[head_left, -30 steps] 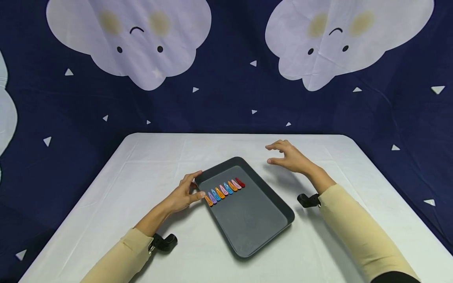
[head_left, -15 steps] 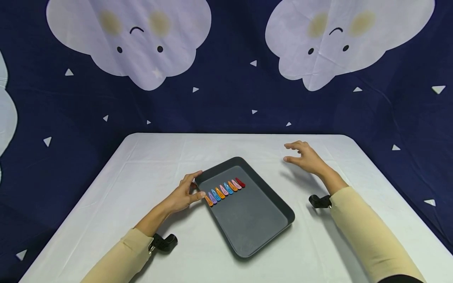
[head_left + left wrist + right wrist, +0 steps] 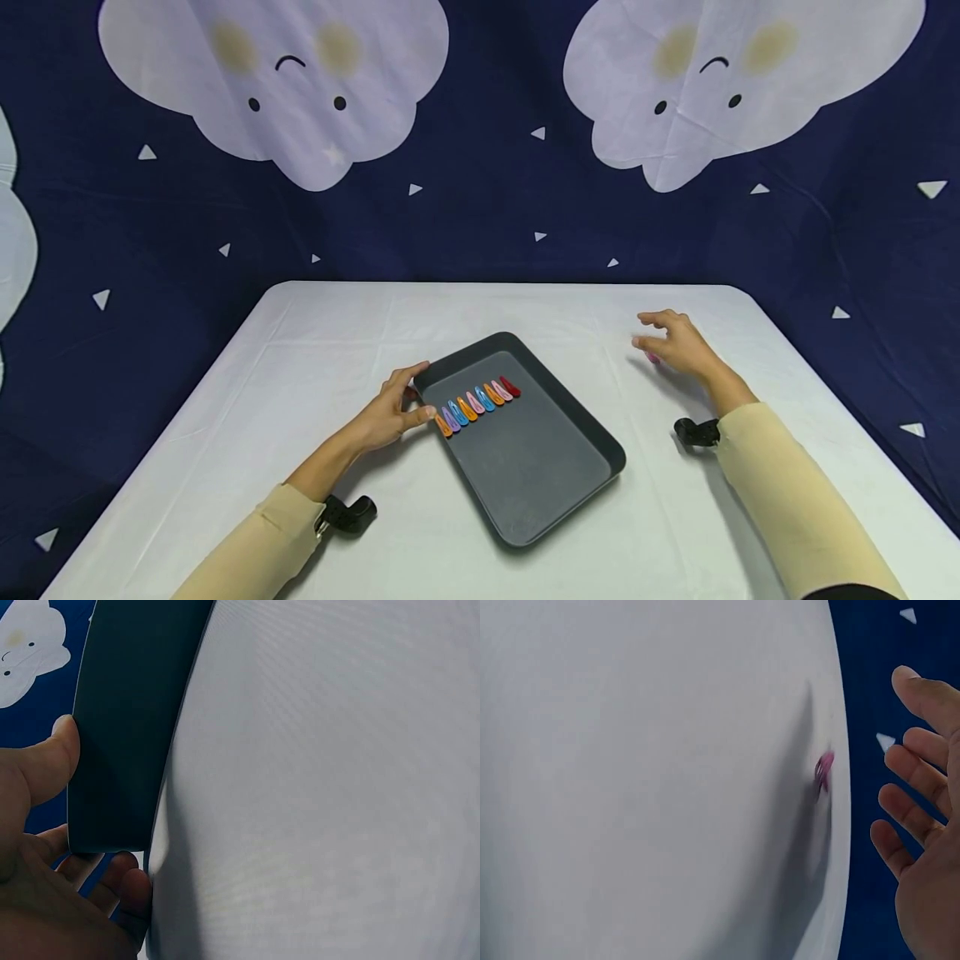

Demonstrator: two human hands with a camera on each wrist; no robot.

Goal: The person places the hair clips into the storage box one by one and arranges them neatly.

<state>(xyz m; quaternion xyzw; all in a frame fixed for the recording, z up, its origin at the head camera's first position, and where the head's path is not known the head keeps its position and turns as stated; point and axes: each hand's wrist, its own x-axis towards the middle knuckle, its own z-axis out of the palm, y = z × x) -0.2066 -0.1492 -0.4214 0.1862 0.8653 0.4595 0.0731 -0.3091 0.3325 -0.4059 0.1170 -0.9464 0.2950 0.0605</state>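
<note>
A dark grey baking tray (image 3: 536, 450) lies angled on the white table, with a slanting row of several snap hair clips (image 3: 475, 403) in orange, purple, blue, pink and red near its far left end. My left hand (image 3: 384, 414) holds the tray's far left corner, thumb on the rim and fingers round the outside; the left wrist view shows the thumb (image 3: 66, 746) against the tray's wall (image 3: 127, 735). Right of the tray, my right hand (image 3: 678, 343) hovers with its fingers apart. Below its thumb is a small pink-purple thing (image 3: 823, 774), blurred, its kind unclear.
The white tablecloth (image 3: 360, 333) covers the table, whose far edge meets a dark blue curtain (image 3: 480, 225) printed with clouds and triangles. Both wrists carry black cameras (image 3: 348, 515).
My right hand has moved to the right and slightly nearer, away from the tray. The pink-purple thing has come into view beneath it. The left hand, tray and clips stay put.
</note>
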